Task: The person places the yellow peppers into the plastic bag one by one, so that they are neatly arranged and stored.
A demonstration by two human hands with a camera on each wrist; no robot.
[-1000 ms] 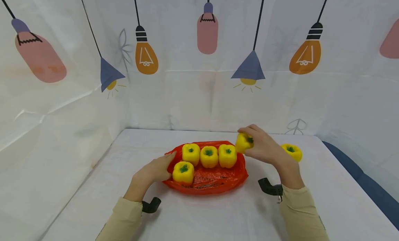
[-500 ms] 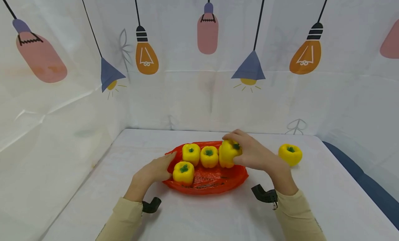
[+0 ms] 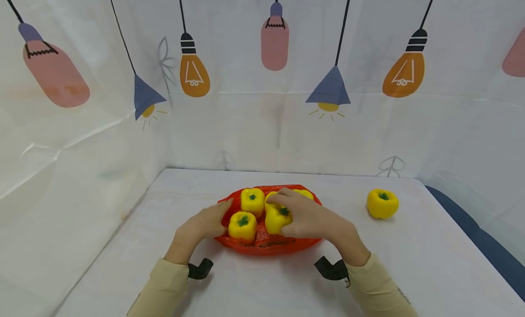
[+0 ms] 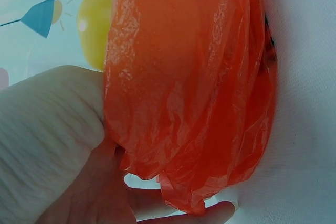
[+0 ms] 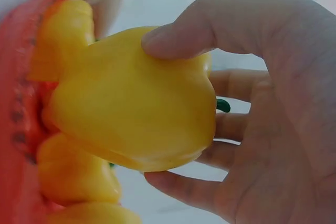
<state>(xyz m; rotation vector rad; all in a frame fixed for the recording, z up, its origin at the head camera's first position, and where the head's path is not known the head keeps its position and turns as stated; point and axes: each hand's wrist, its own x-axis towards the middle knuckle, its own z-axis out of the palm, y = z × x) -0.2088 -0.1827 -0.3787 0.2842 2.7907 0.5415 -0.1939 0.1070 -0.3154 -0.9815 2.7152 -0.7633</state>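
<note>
A red plastic bag (image 3: 262, 251), spread open like a shallow bowl, holds several yellow bell peppers. My left hand (image 3: 207, 221) grips its left side; in the left wrist view, fingers (image 4: 210, 214) show beneath the red plastic (image 4: 184, 87). Over the middle of the bag, my right hand (image 3: 307, 217) holds a yellow bell pepper (image 3: 275, 220), its thumb (image 5: 173, 40) on one side of the pepper (image 5: 136, 103) and fingers on the other. Two more peppers sit by the left hand: one at the back (image 3: 252, 201), one in front (image 3: 242, 228). Others are partly hidden behind my right hand.
One yellow bell pepper (image 3: 383, 203) stands on the white table (image 3: 262, 289), right of the bag. A white sheet printed with lamps (image 3: 246, 125) hangs behind the table. Something dark blue (image 3: 471, 230) lies beyond the table's right edge.
My right hand has carried its pepper leftward and toward me, from the bag's right rim to over its middle. The left hand stays at the bag's left side.
</note>
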